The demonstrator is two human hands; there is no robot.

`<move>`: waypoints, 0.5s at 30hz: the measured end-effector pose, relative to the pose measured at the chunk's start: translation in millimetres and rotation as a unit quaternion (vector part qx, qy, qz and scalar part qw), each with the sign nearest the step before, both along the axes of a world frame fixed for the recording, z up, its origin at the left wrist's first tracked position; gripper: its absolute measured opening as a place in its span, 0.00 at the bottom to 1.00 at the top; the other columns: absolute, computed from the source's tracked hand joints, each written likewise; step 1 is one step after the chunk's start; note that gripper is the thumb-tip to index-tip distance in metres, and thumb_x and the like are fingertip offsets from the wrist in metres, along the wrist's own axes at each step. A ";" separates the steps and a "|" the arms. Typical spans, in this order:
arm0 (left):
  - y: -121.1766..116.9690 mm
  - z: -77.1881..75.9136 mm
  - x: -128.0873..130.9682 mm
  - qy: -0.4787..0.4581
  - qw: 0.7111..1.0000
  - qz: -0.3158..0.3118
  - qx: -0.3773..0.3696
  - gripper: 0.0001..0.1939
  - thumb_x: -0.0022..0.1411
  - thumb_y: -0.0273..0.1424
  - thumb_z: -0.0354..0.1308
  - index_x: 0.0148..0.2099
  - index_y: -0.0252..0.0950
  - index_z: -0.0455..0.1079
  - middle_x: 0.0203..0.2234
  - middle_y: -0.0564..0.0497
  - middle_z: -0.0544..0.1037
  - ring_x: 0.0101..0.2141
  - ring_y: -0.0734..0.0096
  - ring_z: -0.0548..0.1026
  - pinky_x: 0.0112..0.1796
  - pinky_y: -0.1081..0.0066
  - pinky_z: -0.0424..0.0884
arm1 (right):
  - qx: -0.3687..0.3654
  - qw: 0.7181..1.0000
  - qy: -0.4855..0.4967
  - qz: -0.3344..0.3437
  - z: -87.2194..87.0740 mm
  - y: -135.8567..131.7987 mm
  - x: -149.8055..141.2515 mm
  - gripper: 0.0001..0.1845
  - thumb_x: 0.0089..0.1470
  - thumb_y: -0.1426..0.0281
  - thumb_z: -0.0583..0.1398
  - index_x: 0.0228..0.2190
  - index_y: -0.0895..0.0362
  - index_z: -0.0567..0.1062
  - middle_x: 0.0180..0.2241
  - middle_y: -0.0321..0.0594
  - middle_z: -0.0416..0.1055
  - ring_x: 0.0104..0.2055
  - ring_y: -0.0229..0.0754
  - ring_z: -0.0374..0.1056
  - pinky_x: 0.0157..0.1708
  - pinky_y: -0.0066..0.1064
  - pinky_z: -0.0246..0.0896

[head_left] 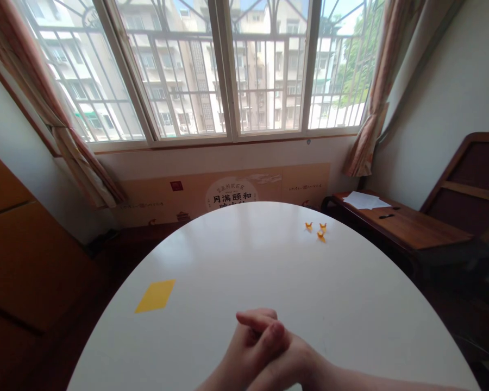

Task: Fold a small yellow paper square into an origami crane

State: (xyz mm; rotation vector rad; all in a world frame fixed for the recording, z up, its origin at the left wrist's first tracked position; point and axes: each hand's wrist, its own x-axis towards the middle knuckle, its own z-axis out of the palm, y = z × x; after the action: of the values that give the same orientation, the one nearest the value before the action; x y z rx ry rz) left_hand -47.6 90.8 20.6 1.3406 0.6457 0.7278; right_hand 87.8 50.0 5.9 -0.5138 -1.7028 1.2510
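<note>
My left hand point(244, 347) and my right hand point(299, 350) are clasped together at the near side of the white round table point(244, 266). Their fingers are closed over one another, and no object shows in either. To the left of them a yellow square sheet of paper point(155, 296) lies flat. Toward the far right of the tabletop stand three small orange-yellow folded paper figures, like birds: one on the left point(308, 226), one on the right point(323, 226) and one nearer point(321, 235).
Beyond the table, a printed cardboard panel point(305, 184) runs along the wall under a barred window point(264, 81). At right is a wooden bench point(424, 220) with white papers point(367, 200) and a small dark object point(386, 216). A wooden cabinet point(20, 239) stands at left.
</note>
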 end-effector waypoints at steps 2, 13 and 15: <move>-2.9 -0.4 0.8 0.022 0.999 0.002 0.023 0.33 0.52 0.63 0.59 0.26 0.38 0.54 0.19 0.60 0.52 0.18 0.80 0.55 0.19 0.76 0.49 | -0.010 0.999 -0.041 0.009 4.4 -0.1 4.9 0.23 0.50 0.49 0.66 0.42 0.50 0.84 0.65 0.44 0.57 0.63 0.55 0.58 0.55 0.37 0.64; 1.6 -19.9 -4.0 0.080 0.966 0.153 0.192 0.25 0.61 0.55 0.57 0.30 0.37 0.68 0.27 0.49 0.68 0.29 0.67 0.69 0.32 0.69 0.69 | 0.062 0.998 -0.025 -0.002 25.5 1.7 5.2 0.13 0.56 0.58 0.65 0.41 0.48 0.84 0.61 0.44 0.67 0.67 0.53 0.51 0.66 0.44 0.43; 2.9 -21.2 -5.0 0.091 0.954 0.173 0.227 0.24 0.62 0.54 0.56 0.31 0.37 0.70 0.28 0.47 0.71 0.32 0.64 0.71 0.35 0.68 0.70 | 0.067 0.998 -0.009 -0.011 31.0 1.9 3.8 0.10 0.57 0.62 0.65 0.40 0.47 0.85 0.60 0.43 0.68 0.65 0.51 0.54 0.65 0.42 0.44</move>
State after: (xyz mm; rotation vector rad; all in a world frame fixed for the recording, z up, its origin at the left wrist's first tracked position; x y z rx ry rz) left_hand -52.6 93.6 -0.6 1.7534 0.9132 1.0906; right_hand 91.5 51.9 36.9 -0.4627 -1.7770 1.1104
